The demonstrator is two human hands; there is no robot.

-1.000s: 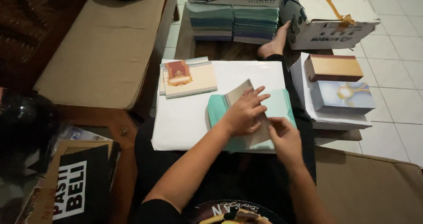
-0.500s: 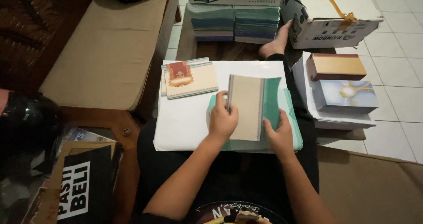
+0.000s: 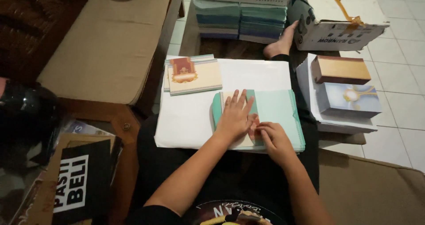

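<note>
A folded teal and cream paper card [image 3: 276, 114] lies flat on a white board [image 3: 190, 119] across my lap. My left hand [image 3: 235, 116] presses flat on the card's left half, fingers spread. My right hand [image 3: 272, 138] pinches the card's near edge beside the left hand. A small stack of cream cards with a red picture [image 3: 192, 74] sits at the board's far left corner.
To the right, a brown box [image 3: 340, 69] and a blue printed card [image 3: 349, 99] rest on a white paper stack. Teal paper stacks [image 3: 241, 19] and white cartons [image 3: 336, 32] stand ahead. A padded bench [image 3: 102, 43] is at left, a black helmet [image 3: 24, 119] near left.
The card was held up and partly open a second ago; it was folded over and now lies flat, with my left hand pressing it down.
</note>
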